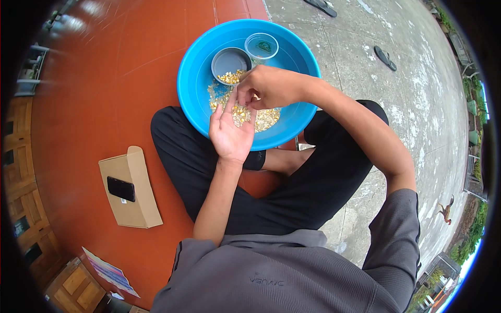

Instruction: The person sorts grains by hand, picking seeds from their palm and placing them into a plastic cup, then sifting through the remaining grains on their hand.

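Note:
A large blue basin (195, 112) rests in front of my crossed legs, with yellow and pale corn kernels (267, 119) spread over its bottom. Inside it are a grey bowl (227, 61) with some kernels and a clear plastic cup (261, 46). My left hand (233, 130) is palm up over the basin's near side, fingers apart, with no object visible on the palm. Curled just above its fingertips is my right hand (261, 87), its fingers bent together; whatever they hold, if anything, is too small to make out.
A cardboard box (141, 182) with a black phone (121, 189) on it lies on the red floor at left. Slippers (385, 58) lie on the grey concrete at right, and a chicken (445, 211) stands farther down. A printed sheet (109, 272) is at lower left.

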Motion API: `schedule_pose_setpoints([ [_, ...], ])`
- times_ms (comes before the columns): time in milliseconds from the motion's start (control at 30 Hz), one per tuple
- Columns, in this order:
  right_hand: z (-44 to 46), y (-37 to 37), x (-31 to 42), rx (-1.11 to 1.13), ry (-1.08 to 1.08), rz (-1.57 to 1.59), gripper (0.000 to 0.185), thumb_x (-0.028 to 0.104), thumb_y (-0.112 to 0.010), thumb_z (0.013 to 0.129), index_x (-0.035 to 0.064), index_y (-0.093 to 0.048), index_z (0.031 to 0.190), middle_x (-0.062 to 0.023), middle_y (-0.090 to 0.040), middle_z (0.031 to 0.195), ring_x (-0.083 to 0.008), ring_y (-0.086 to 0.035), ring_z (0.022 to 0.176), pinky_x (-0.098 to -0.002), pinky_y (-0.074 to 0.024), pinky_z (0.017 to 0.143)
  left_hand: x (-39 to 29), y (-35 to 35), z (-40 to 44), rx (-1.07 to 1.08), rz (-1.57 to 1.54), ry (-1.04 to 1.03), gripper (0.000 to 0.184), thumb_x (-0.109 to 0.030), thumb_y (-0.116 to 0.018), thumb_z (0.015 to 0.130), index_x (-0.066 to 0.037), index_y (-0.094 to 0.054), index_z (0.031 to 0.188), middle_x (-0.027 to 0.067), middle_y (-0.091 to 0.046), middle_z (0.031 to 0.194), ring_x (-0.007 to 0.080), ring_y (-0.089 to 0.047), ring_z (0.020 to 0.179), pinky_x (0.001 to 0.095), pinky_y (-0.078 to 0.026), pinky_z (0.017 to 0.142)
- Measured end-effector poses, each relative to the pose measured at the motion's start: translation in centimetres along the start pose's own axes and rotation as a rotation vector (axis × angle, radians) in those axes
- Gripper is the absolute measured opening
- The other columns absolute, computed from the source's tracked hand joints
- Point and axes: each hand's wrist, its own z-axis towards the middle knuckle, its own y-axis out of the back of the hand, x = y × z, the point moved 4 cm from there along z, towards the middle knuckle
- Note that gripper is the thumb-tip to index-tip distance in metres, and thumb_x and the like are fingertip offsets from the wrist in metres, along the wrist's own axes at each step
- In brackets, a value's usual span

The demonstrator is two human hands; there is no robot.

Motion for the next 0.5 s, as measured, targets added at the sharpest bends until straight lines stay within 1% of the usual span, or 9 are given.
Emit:
schedule_pose_setpoints([
  [33, 0.11, -0.31, 0.01, 0.034, 0.006, -0.060, 0.018, 0.004, -0.084, 0.086, -0.0006, -0.081, 0.103, -0.0120, -0.078, 0.097, -0.0293, -0.076, 0.088, -0.0438, -0.0599, 0.079, -0.02, -0.03, -0.02, 0.011, 0.008, 0.006, 0.080, -0.039, -0.061, 0.110, 0.007, -0.032, 0.169, 0.0180, -0.047, 0.164, 0.0292, -0.042, 0.156, 0.0466, -0.033, 0.134],
  [133, 0.20, -0.87, 0.27, 0.041, -0.006, -0.072, 0.014, 0.004, -0.082, 0.086, -0.0017, -0.079, 0.099, -0.0127, -0.074, 0.092, -0.0323, -0.074, 0.087, -0.0464, -0.0576, 0.077, -0.01, 0.03, -0.07, -0.017, 0.016, -0.010, 0.079, -0.039, -0.062, 0.110, 0.005, -0.034, 0.168, 0.0174, -0.047, 0.163, 0.0289, -0.045, 0.153, 0.0458, -0.036, 0.132],
  [333, 0.42, -1.00, 0.11, 0.042, -0.004, -0.102, 0.010, 0.005, -0.081, 0.088, -0.0023, -0.075, 0.092, -0.0135, -0.075, 0.093, -0.0326, -0.074, 0.086, -0.0460, -0.0567, 0.075, -0.01, 0.04, -0.08, -0.005, 0.012, 0.002, 0.079, -0.040, -0.063, 0.110, 0.005, -0.034, 0.168, 0.0173, -0.047, 0.162, 0.0290, -0.045, 0.152, 0.0453, -0.037, 0.131],
  [500, 0.46, -0.92, -0.15, 0.021, 0.031, -0.079, 0.008, 0.003, -0.078, 0.088, -0.0030, -0.074, 0.090, -0.0140, -0.076, 0.089, -0.0326, -0.073, 0.080, -0.0451, -0.0567, 0.073, -0.02, -0.03, -0.08, -0.026, 0.016, -0.010, 0.078, -0.040, -0.062, 0.110, 0.006, -0.035, 0.167, 0.0176, -0.047, 0.163, 0.0294, -0.044, 0.153, 0.0459, -0.036, 0.132],
])
